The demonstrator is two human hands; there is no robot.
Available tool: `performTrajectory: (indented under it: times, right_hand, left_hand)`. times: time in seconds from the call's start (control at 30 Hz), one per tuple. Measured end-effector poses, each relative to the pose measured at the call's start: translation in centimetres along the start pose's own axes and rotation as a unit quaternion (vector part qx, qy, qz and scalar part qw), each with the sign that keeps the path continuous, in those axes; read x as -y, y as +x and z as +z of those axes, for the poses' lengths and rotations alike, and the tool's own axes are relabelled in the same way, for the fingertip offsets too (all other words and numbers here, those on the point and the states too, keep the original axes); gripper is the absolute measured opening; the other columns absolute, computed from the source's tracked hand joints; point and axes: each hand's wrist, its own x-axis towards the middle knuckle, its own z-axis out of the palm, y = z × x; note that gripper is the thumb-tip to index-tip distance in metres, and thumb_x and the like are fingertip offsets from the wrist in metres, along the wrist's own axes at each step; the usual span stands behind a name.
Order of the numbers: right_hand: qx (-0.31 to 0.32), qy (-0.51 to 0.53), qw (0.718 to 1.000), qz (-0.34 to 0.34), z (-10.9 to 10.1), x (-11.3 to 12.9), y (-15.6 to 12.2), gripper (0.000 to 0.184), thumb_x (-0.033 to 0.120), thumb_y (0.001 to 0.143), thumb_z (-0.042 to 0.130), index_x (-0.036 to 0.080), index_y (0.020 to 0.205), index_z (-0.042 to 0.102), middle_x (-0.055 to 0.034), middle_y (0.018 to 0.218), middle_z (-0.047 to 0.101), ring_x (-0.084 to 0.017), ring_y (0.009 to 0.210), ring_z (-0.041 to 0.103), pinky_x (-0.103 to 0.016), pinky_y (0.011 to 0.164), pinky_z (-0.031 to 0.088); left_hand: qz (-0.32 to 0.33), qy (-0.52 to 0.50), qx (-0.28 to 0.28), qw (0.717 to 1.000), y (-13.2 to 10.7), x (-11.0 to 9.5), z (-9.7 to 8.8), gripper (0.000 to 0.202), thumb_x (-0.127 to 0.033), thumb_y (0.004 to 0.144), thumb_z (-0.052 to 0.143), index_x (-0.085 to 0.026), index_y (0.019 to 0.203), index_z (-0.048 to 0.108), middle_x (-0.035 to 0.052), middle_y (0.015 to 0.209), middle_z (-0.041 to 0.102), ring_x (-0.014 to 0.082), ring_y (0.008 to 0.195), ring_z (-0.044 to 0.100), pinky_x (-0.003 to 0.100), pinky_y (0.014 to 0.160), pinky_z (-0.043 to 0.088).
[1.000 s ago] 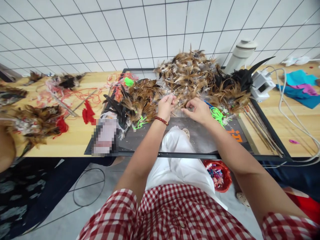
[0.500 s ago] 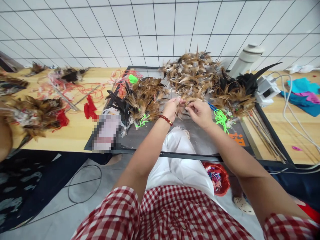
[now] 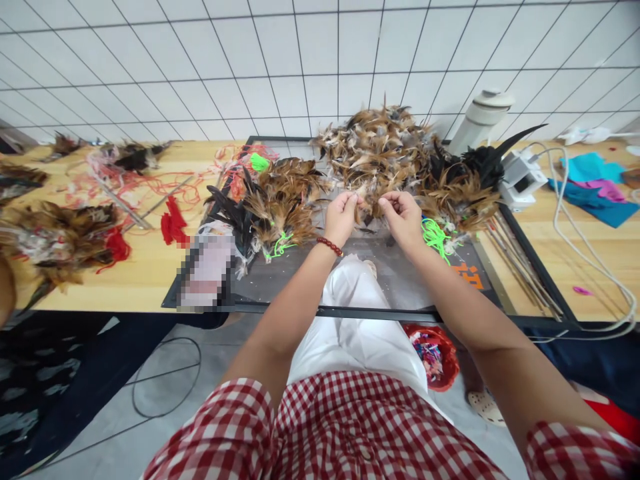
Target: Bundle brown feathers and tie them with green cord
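Observation:
My left hand [image 3: 341, 219], with a beaded bracelet [image 3: 329, 246] on its wrist, pinches a small brown feather [image 3: 357, 212] between thumb and fingers. Across from it, my right hand [image 3: 404, 219] is closed at thumb and forefinger, and what lies at its tips is too small to make out. Right behind both hands rises a big heap of brown feathers [image 3: 375, 150]. Brown and black feather bundles [image 3: 287, 193] with green cord lie left of my left hand. A loose coil of bright green cord [image 3: 437, 237] is close to my right wrist.
Thin sticks [image 3: 523, 263] lie along the right of the dark board [image 3: 310, 287]. Behind them stand a white bottle [image 3: 483, 120] and a white device [image 3: 523, 177] with a cable. Red strings [image 3: 173, 223] and more feathers are at the left. A red basket [image 3: 450, 360] sits below the table.
My hands have drawn slightly apart, the right one shifting away from the left. The whole view has turned a little, so the table's things appear farther left.

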Motion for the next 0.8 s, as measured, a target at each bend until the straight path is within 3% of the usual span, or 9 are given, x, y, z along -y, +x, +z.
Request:
performTrajectory:
  times: [0.13, 0.27, 0.37, 0.43, 0.5, 0.6, 0.7, 0.8]
  right_hand:
    - [0.007, 0.123, 0.99, 0.067, 0.0, -0.5, 0.8, 0.059, 0.078, 0.075, 0.071, 0.022, 0.096, 0.075, -0.0012, 0.082, 0.068, -0.014, 0.071, 0.057, -0.032, 0.072, 0.051]
    - [0.026, 0.192, 0.974, 0.113, 0.0, 0.7, 0.8, 0.059, 0.077, 0.069, 0.077, 0.021, 0.089, 0.075, 0.0026, 0.071, 0.062, -0.009, 0.06, 0.046, -0.025, 0.058, 0.043]
    - [0.053, 0.214, 0.965, 0.14, 0.1, 1.7, 0.5, 0.058, 0.074, 0.061, 0.084, 0.02, 0.08, 0.073, 0.0036, 0.065, 0.059, -0.008, 0.057, 0.043, -0.024, 0.055, 0.04]
    - [0.055, 0.227, 0.961, 0.148, 0.1, 2.0, 0.5, 0.055, 0.068, 0.056, 0.09, 0.02, 0.076, 0.072, 0.0043, 0.063, 0.058, -0.008, 0.057, 0.044, -0.024, 0.056, 0.041]
    - [0.037, 0.241, 0.958, 0.15, 0.0, 2.0, 0.7, 0.051, 0.061, 0.054, 0.092, 0.02, 0.074, 0.071, 0.0053, 0.061, 0.056, -0.008, 0.056, 0.043, -0.024, 0.056, 0.041]
    - [0.004, 0.241, 0.96, 0.142, -0.5, 1.6, 1.3, 0.042, 0.056, 0.062, 0.09, 0.021, 0.074, 0.07, 0.0064, 0.058, 0.053, -0.008, 0.054, 0.043, -0.024, 0.055, 0.041]
    - [0.013, 0.216, 0.97, 0.113, -1.0, 1.6, 1.5, 0.038, 0.053, 0.065, 0.089, 0.021, 0.076, 0.072, 0.0042, 0.065, 0.06, -0.01, 0.061, 0.052, -0.026, 0.062, 0.047]
    - [0.057, 0.197, 0.976, 0.079, -0.8, 2.1, 1.1, 0.038, 0.056, 0.067, 0.088, 0.022, 0.077, 0.075, 0.0009, 0.076, 0.069, -0.013, 0.072, 0.062, -0.029, 0.071, 0.052]
  left_hand:
    - [0.18, 0.163, 0.038, 0.969, -0.5, 0.4, -0.3, 0.023, -0.028, 0.096, 0.06, -0.02, 0.075, 0.067, 0.0039, 0.082, 0.068, 0.0182, 0.087, 0.062, 0.029, 0.088, 0.047]
    - [0.33, 0.305, 0.093, 0.888, -0.3, 1.7, -0.5, 0.031, -0.034, 0.102, 0.047, -0.02, 0.081, 0.065, 0.008, 0.087, 0.069, 0.0216, 0.091, 0.061, 0.036, 0.09, 0.047]
    - [0.392, 0.36, 0.112, 0.839, -0.1, 2.6, -0.5, 0.035, -0.035, 0.105, 0.039, -0.02, 0.084, 0.064, 0.0097, 0.091, 0.069, 0.0225, 0.093, 0.06, 0.037, 0.089, 0.048]
    - [0.407, 0.369, 0.118, 0.827, -0.1, 2.8, -0.5, 0.036, -0.035, 0.105, 0.038, -0.02, 0.086, 0.064, 0.01, 0.091, 0.069, 0.0227, 0.093, 0.061, 0.038, 0.09, 0.048]
    - [0.401, 0.356, 0.118, 0.836, -0.1, 2.8, -0.4, 0.035, -0.035, 0.104, 0.039, -0.02, 0.086, 0.065, 0.0103, 0.092, 0.07, 0.0226, 0.093, 0.062, 0.038, 0.09, 0.048]
    - [0.352, 0.293, 0.071, 0.886, 0.1, 2.4, -0.4, 0.034, -0.036, 0.103, 0.045, -0.019, 0.084, 0.068, 0.011, 0.099, 0.073, 0.0218, 0.101, 0.066, 0.036, 0.095, 0.05]
    - [0.254, 0.195, 0.008, 0.947, 0.6, 1.9, -0.5, 0.032, -0.037, 0.1, 0.053, -0.019, 0.082, 0.071, 0.0086, 0.097, 0.076, 0.0201, 0.099, 0.068, 0.034, 0.095, 0.051]
    - [0.159, 0.101, 0.003, 0.982, 0.7, 1.6, -0.3, 0.027, -0.037, 0.097, 0.06, -0.018, 0.082, 0.073, 0.0053, 0.087, 0.076, 0.0176, 0.088, 0.069, 0.03, 0.089, 0.052]
